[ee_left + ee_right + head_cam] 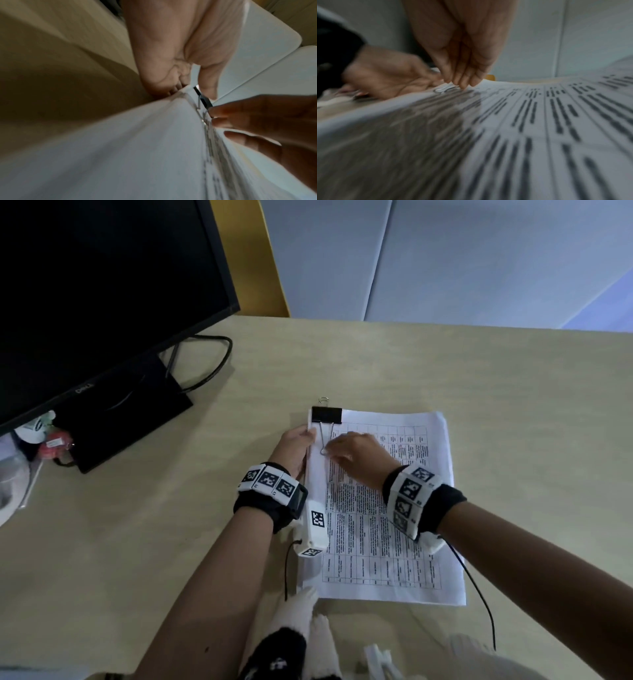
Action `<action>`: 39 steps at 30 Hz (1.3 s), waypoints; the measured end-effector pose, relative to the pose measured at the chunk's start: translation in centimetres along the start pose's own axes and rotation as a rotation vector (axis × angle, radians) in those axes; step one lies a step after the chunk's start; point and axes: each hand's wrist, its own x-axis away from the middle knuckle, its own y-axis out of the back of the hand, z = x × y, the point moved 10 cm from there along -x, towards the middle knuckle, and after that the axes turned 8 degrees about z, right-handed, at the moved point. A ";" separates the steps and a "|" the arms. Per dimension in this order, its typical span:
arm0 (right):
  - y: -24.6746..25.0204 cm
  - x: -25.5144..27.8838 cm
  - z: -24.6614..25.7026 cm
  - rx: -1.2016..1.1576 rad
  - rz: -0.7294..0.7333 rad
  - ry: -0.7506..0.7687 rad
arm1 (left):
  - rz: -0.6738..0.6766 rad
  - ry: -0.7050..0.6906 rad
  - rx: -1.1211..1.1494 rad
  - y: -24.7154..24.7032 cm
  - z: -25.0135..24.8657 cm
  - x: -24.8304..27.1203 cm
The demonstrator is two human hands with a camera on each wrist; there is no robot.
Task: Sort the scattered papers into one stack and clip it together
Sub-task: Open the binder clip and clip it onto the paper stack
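Papers, a white printed stack with table grids (387,508), lie squared on the beige table (513,405), black binder clip (326,415) already biting the far left corner. Left hand (295,447) grips the stack's left edge, thumb on top. Right hand (356,455) has near-straight fingers (467,81) pressing the clip's silver wire handle (325,440) flat onto the page. Risk: clip sits close to the corner, so lower sheets may slip out if the stack gets lifted.
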 end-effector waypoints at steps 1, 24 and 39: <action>1.1 -0.1 -0.7 -0.054 -0.048 -0.054 | 0.034 -0.001 -0.053 -0.3 0.1 0.1; 5.9 -2.1 -0.6 0.157 0.234 -0.141 | -0.032 -0.294 -0.647 -3.6 -3.5 3.4; 6.3 5.6 -11.8 -0.072 0.070 -0.624 | -0.194 -0.116 -0.397 -0.9 -1.1 3.9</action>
